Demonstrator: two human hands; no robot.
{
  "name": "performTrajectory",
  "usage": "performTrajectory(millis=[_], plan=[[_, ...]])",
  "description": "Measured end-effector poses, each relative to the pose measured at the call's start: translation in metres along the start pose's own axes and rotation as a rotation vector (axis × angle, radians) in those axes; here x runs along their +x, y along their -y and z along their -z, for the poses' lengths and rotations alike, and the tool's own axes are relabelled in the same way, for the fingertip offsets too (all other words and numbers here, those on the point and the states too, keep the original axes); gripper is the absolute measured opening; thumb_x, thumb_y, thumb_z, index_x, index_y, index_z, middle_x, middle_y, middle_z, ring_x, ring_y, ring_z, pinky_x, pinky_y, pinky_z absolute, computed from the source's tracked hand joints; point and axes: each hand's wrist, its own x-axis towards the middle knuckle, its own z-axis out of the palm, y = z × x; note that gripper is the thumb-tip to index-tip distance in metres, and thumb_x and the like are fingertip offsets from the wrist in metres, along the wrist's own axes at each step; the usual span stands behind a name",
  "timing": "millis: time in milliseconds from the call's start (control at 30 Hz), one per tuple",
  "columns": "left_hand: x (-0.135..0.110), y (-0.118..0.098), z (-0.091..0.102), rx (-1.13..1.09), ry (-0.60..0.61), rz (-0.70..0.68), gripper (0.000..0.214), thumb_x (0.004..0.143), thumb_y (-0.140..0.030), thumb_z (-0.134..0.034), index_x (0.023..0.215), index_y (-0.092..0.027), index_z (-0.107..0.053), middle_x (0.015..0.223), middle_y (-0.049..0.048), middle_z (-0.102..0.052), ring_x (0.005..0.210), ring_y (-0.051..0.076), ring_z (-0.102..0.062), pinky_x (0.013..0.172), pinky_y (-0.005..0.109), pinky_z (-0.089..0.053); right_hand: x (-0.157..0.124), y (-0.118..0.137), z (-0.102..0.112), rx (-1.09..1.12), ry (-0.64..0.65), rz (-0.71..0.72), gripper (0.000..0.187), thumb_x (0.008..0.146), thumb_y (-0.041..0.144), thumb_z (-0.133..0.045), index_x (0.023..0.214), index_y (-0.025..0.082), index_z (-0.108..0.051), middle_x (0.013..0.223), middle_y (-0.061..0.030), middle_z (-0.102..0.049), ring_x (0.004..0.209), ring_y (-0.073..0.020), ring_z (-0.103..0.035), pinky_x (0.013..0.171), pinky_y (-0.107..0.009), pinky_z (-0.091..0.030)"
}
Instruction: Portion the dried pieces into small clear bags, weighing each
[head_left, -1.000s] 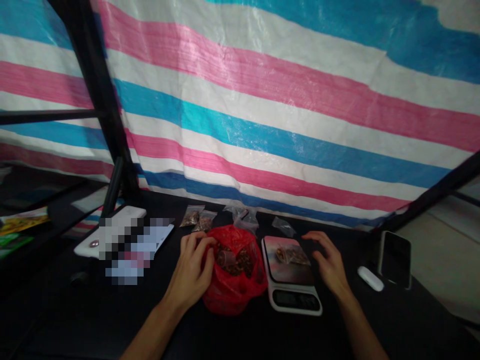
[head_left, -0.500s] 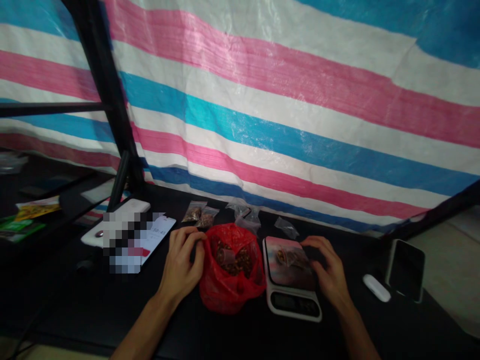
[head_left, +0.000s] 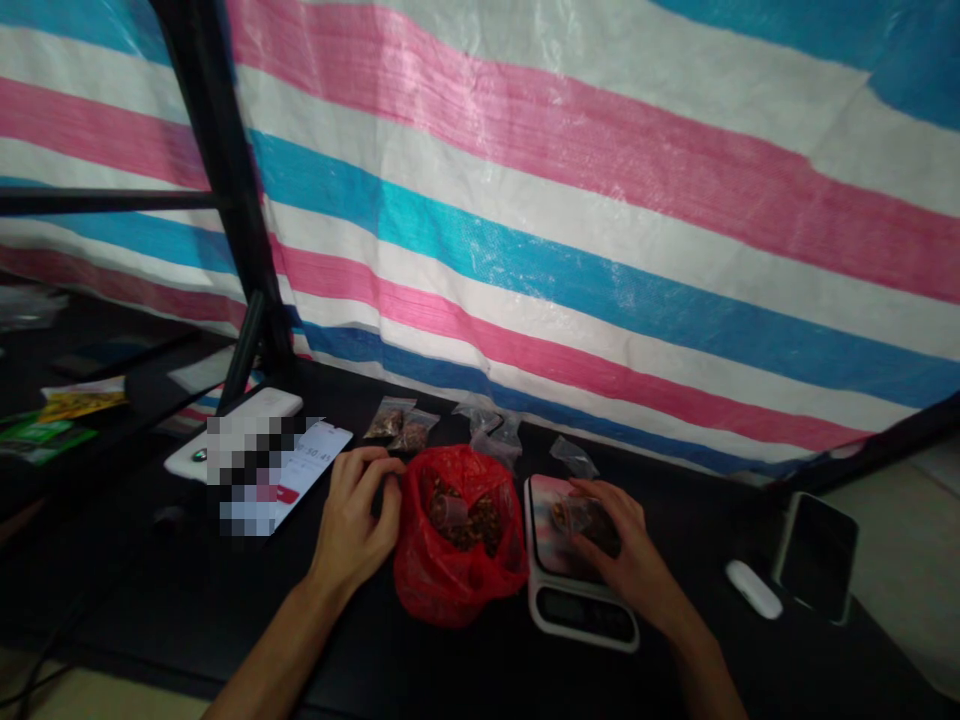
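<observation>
A red plastic bag (head_left: 424, 590) stands open in front of me, with brown dried bits (head_left: 487, 525) and a small clear cup (head_left: 450, 510) inside. My left hand (head_left: 358, 515) is just left of its rim, fingers loosely curved, thumb apart, holding nothing visible. Right of the bag lies a kitchen scale (head_left: 547, 615) with a pinkish plate; its display is too dark to read. On the plate rests a small clear zip bag (head_left: 577, 515) with some contents near its mouth. My right hand (head_left: 630, 550) reaches over the plate, thumb and fingers closed around this zip bag.
Behind the red bag lie two filled zip bags (head_left: 401, 425) and several clear ones (head_left: 491, 430). Phones (head_left: 307, 465) are at left; a white oval object (head_left: 754, 590) and a dark-screened phone (head_left: 817, 555) at right. A black post (head_left: 217, 150) and striped sheet (head_left: 525, 250) stand behind.
My right hand has moved left from the scale's edge onto the zip bag and taken hold of it. My left hand has drawn slightly away from the red bag's rim.
</observation>
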Motion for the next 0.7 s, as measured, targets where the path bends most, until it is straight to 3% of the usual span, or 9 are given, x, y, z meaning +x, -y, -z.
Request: performTrajectory(millis=[167,300,467,567,700], plan=[[0.0,0.001,-0.001,-0.006,-0.003,0.012,0.017,0.092,-0.011,-0.049,0.096,-0.023,-0.059,0.1,0.006,-0.058,0.097,0.023,-0.055,0.084,0.04,-0.049,0.007,0.003,-0.005,0.079,-0.002,-0.021,0.038,0.081,0.031,-0.07,0.12,0.029,-0.068,0.117,-0.0076,-0.068,0.111,-0.0294,-0.059,0.101,-0.049,-0.046],[0.0,0.001,-0.001,-0.007,0.005,0.02,0.016,0.093,-0.012,-0.048,0.096,-0.023,-0.06,0.099,0.0058,-0.058,0.095,0.023,-0.056,0.083,0.039,-0.049,0.013,0.023,-0.008,0.184,0.036,0.024,0.038,0.085,0.028,-0.067,0.122,0.03,-0.067,0.117,-0.0057,-0.069,0.107,-0.0261,-0.063,0.096,-0.042,-0.05],[0.0,-0.001,-0.001,-0.023,0.014,0.018,0.017,0.093,-0.011,-0.048,0.095,-0.023,-0.06,0.098,0.0053,-0.058,0.094,0.022,-0.056,0.082,0.037,-0.049,0.026,0.061,-0.018,0.052,0.221,0.136,0.043,0.085,0.02,-0.069,0.125,0.034,-0.067,0.126,-0.0033,-0.068,0.121,-0.0273,-0.058,0.107,-0.044,-0.044],[0.001,-0.002,0.0,-0.019,0.009,0.028,0.017,0.093,-0.01,-0.048,0.096,-0.022,-0.059,0.098,0.0052,-0.057,0.094,0.022,-0.056,0.082,0.036,-0.048,0.037,0.079,-0.023,-0.033,0.362,0.226,0.047,0.088,0.015,-0.065,0.132,0.032,-0.063,0.12,-0.0045,-0.071,0.114,-0.0262,-0.06,0.105,-0.043,-0.044],[0.002,0.0,0.0,-0.004,-0.004,0.033,0.017,0.094,-0.009,-0.047,0.095,-0.021,-0.058,0.097,0.0051,-0.057,0.094,0.021,-0.055,0.081,0.035,-0.047,0.047,0.087,-0.025,-0.084,0.426,0.289,0.048,0.092,0.012,-0.06,0.137,0.029,-0.058,0.116,-0.0059,-0.071,0.107,-0.0256,-0.061,0.101,-0.044,-0.044]])
